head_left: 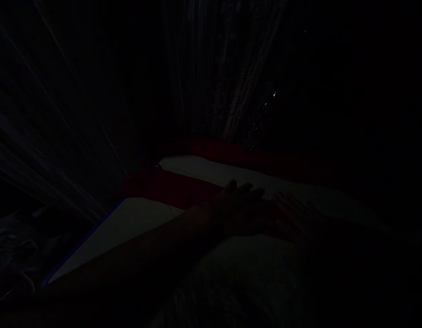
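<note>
The view is very dark. My left hand (241, 206) lies palm down with its fingers stretched out and spread, over a red strip of cloth (183, 187) between pale panels. My right hand (298, 213) is close beside it on the right, its fingers extended and flat, though its wrist fades into the dark. Under and around both hands are a pale far panel (204, 167) and a pale near panel (129, 228). A blue edge (84, 239) runs along the left side of the near one. No object shows in either hand.
Pale thread-like lines (238, 100) rise behind the cloth, and more streaks (60, 173) slant down on the left. A tangled light bundle (23, 250) lies at the lower left. Small bright glints (274, 94) show at the back. The right side is too dark to make out.
</note>
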